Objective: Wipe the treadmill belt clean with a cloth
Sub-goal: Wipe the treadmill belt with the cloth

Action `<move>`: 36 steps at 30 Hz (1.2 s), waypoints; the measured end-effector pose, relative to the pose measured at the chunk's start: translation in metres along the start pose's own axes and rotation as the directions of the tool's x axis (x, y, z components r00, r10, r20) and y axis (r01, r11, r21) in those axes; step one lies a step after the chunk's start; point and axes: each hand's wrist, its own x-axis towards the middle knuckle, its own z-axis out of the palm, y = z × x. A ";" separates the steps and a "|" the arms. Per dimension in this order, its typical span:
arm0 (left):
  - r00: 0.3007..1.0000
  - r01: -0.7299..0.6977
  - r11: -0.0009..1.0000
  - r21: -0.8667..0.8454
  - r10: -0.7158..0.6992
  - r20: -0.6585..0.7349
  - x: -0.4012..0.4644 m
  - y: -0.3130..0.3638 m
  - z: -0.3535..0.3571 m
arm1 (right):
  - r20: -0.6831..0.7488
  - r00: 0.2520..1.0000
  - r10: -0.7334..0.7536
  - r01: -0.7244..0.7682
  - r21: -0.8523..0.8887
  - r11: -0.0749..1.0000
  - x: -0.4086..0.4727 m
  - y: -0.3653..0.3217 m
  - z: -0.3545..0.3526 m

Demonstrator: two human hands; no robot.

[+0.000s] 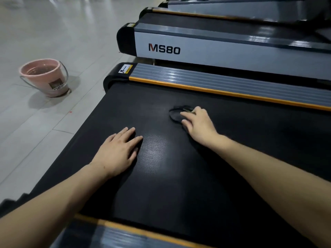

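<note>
A: Is the belt (179, 185) getting clean?

B: I think the job is partway. One patch near the left hand (117, 151) is looking shiny, and lots is left.

A: Where is the cloth (176, 114)?

B: It is lying under the right hand (198, 123), whose grip is curling on it. The left hand is lying flat and holding nothing. Both arms are reaching out.

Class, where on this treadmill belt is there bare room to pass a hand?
Bare belt lies between the forearms and beyond the cloth toward the orange-edged side rail. Crowded where the left hand and right hand rest.
</note>
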 end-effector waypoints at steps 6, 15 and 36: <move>0.984 0.111 0.994 0.006 -0.111 0.141 -0.042 0.019 -0.013 | 0.159 0.851 -0.500 0.478 0.159 0.864 -0.157 -0.048 -0.031; 0.946 0.113 0.988 0.105 -0.139 0.293 -0.091 0.030 -0.039 | 0.008 0.996 0.083 -0.083 -0.016 0.996 -0.051 -0.039 -0.008; 0.893 0.268 0.964 -0.006 -0.246 0.377 -0.063 -0.029 -0.033 | 0.072 0.901 -0.427 0.421 0.082 0.903 -0.119 -0.101 0.006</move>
